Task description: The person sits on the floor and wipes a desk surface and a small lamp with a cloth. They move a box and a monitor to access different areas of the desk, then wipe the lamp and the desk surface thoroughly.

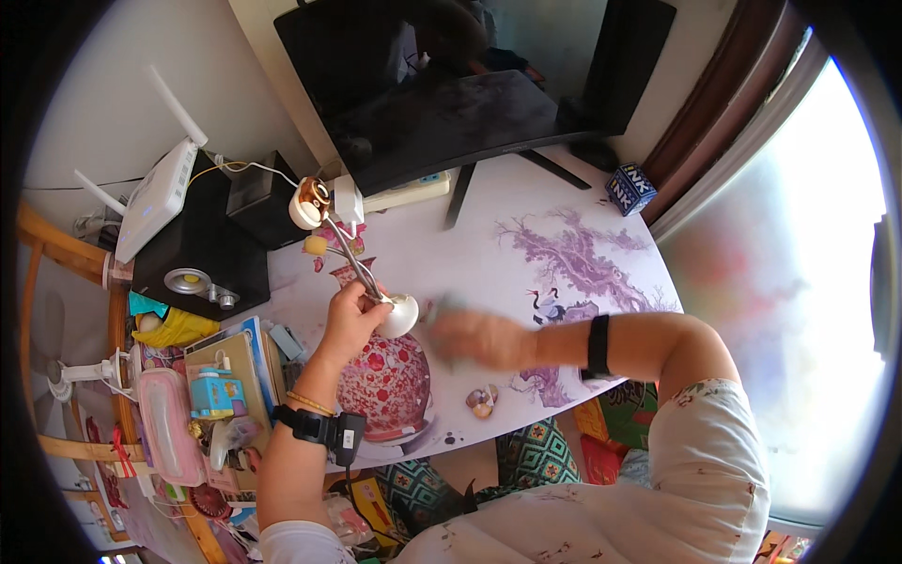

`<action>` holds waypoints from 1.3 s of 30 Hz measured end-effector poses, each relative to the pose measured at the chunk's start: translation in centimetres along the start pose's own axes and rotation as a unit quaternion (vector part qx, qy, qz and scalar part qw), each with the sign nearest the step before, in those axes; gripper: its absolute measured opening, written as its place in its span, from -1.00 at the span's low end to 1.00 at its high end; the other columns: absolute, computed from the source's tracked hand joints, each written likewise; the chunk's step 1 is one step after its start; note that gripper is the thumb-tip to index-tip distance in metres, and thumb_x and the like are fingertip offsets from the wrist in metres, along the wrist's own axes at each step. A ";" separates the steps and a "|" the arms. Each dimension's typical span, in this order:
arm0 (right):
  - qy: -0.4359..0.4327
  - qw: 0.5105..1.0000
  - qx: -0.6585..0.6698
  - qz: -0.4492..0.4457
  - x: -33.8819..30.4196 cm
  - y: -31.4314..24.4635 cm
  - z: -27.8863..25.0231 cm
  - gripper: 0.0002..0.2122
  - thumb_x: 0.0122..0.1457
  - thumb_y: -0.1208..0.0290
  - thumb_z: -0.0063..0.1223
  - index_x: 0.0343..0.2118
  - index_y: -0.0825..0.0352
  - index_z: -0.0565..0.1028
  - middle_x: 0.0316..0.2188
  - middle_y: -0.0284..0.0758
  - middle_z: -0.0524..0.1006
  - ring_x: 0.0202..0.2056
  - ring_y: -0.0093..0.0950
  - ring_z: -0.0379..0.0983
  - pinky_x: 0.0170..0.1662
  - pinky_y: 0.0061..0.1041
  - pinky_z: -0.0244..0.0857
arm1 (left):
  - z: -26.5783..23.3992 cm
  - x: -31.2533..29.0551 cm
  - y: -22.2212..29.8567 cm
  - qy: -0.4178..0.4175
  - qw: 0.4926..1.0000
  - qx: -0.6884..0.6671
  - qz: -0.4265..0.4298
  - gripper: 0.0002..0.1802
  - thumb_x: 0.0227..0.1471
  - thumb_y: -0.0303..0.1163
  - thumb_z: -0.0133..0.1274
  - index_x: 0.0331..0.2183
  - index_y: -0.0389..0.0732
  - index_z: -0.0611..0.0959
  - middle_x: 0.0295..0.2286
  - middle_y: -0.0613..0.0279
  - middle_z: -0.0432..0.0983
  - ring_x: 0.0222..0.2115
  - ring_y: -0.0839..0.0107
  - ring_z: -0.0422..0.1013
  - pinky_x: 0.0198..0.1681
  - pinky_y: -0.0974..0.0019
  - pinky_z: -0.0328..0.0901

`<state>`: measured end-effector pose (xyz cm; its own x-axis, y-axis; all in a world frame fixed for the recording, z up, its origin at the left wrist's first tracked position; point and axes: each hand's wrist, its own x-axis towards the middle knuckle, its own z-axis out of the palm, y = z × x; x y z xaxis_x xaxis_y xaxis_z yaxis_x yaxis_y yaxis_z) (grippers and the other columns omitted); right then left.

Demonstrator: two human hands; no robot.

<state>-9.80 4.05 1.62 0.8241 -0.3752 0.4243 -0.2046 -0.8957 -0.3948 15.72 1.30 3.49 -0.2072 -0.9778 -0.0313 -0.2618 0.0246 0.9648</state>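
Note:
My left hand [353, 321] grips a gooseneck lamp close to its round white end [398, 317], fingers closed around the bendable metal neck [349, 246]. The neck slants up and away to a white and brown round part [308, 204] near the monitor. Just right of the white end, my right hand [490, 339] is smeared by motion, with a rounded, closed outline. A blurred grey-green thing [447, 324] shows at its fingers; its kind cannot be made out. A pale yellow knob [315, 245] sits beside the lamp's neck.
The desk cover [470, 263] has a printed vase and tree. At the back stand a monitor [423, 122] and a blue box [630, 189]. Left are a white router [162, 200], black speakers [202, 273], books and a pink case [170, 425]. A small shell-like object [482, 401] lies near the front edge.

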 end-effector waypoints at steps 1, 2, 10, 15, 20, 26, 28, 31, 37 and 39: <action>-0.030 0.994 0.106 0.006 -0.3 -2.2 -0.3 -0.76 -0.17 0.60 -0.02 -0.37 0.27 0.54 -0.11 -0.27 0.41 0.03 -0.32 0.24 0.08 -0.41 0.14 | 0.1 0.1 0.0 0.002 1.000 -0.002 -0.006 -0.80 -0.15 -0.65 0.04 -0.37 -0.25 0.47 -0.59 0.38 0.40 -0.62 0.66 0.32 -0.56 0.57 0.23; -0.059 0.981 0.185 0.002 -0.6 -3.2 -0.8 -0.78 -0.17 0.61 -0.02 -0.40 0.24 0.54 -0.15 -0.28 0.43 0.00 -0.33 0.27 0.04 -0.42 0.19 | 0.2 0.0 0.0 -0.001 1.000 0.001 -0.010 -0.80 -0.14 -0.65 0.04 -0.37 -0.25 0.47 -0.59 0.38 0.40 -0.62 0.66 0.32 -0.56 0.57 0.23; 0.023 0.936 -0.208 0.284 -2.6 17.4 -11.5 -0.46 -0.18 0.61 -0.06 -0.01 0.13 0.35 0.08 -0.19 0.23 0.06 -0.18 0.18 0.11 -0.34 0.09 | 0.5 -0.1 -0.8 -0.019 0.999 -0.021 -0.023 -0.78 -0.17 -0.63 0.09 -0.36 -0.26 0.48 -0.54 0.36 0.43 -0.59 0.64 0.34 -0.51 0.53 0.26; -0.011 0.923 -0.159 0.350 -3.0 18.4 -11.8 -0.43 -0.16 0.57 -0.05 0.04 0.11 0.31 0.14 -0.17 0.12 0.13 -0.14 0.05 0.17 -0.32 -0.02 | 0.8 0.1 -0.5 0.006 1.000 0.012 -0.009 -0.79 -0.18 -0.62 0.09 -0.38 -0.28 0.47 -0.56 0.36 0.42 -0.60 0.63 0.34 -0.56 0.52 0.25; -0.021 0.939 -0.186 0.290 -12.4 12.6 -12.4 -0.47 -0.17 0.48 0.06 -0.01 0.11 0.35 0.14 -0.16 0.10 0.13 -0.12 0.02 0.17 -0.28 -0.03 | 4.0 2.6 -0.1 0.021 1.000 0.003 0.011 -0.82 -0.17 -0.55 0.11 -0.41 -0.29 0.48 -0.59 0.27 0.45 -0.64 0.61 0.34 -0.60 0.51 0.23; -0.030 0.938 -0.143 0.313 -18.8 -2.0 -12.0 -0.41 -0.29 0.55 0.05 -0.03 0.12 0.37 0.13 -0.18 0.13 0.13 -0.11 0.03 0.15 -0.20 -0.01 | 8.0 9.2 -2.3 0.184 0.978 0.012 0.094 -0.74 -0.24 -0.40 0.18 -0.47 -0.32 0.48 -0.58 0.13 0.46 -0.59 0.36 0.40 -0.53 0.31 0.29; -0.034 0.926 -0.148 0.346 -20.3 -4.1 -11.9 -0.40 -0.31 0.55 0.08 -0.03 0.10 0.37 0.14 -0.21 0.12 0.13 -0.13 0.03 0.13 -0.19 0.00 | 10.9 11.7 -2.3 0.235 0.969 0.004 0.073 -0.73 -0.27 -0.35 0.16 -0.49 -0.31 0.50 -0.55 0.04 0.47 -0.51 0.20 0.42 -0.42 0.22 0.30; -0.032 0.924 -0.150 0.350 -20.2 -4.3 -11.6 -0.39 -0.31 0.55 0.11 -0.03 0.09 0.36 0.15 -0.23 0.09 0.14 -0.15 0.02 0.12 -0.18 0.00 | 13.1 13.7 -1.4 0.273 0.959 0.016 0.077 -0.71 -0.26 -0.34 0.15 -0.47 -0.34 0.49 -0.55 0.04 0.46 -0.49 0.19 0.42 -0.40 0.21 0.30; -0.037 0.923 -0.146 0.355 -20.3 -4.5 -11.7 -0.39 -0.30 0.53 0.14 -0.02 0.08 0.35 0.15 -0.25 0.09 0.15 -0.15 0.00 0.11 -0.14 -0.02 | 15.9 15.4 1.8 0.242 0.954 -0.163 0.069 -0.78 -0.15 -0.46 0.12 -0.43 -0.34 0.45 -0.59 0.21 0.42 -0.71 0.52 0.37 -0.69 0.47 0.28; -0.038 0.927 -0.137 0.347 -19.8 -4.3 -11.6 -0.39 -0.30 0.53 0.14 -0.02 0.09 0.35 0.15 -0.24 0.10 0.14 -0.15 0.01 0.10 -0.13 -0.02 | 16.1 16.7 1.3 0.251 0.953 -0.156 0.063 -0.82 -0.12 -0.47 0.11 -0.46 -0.33 0.45 -0.63 0.25 0.42 -0.73 0.56 0.37 -0.70 0.47 0.28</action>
<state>-31.41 12.57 4.35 0.4766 -0.8752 0.0824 -0.8176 -0.4758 -0.3242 -3.31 -11.67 0.04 0.2786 -0.9495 0.1442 0.0441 0.1627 0.9857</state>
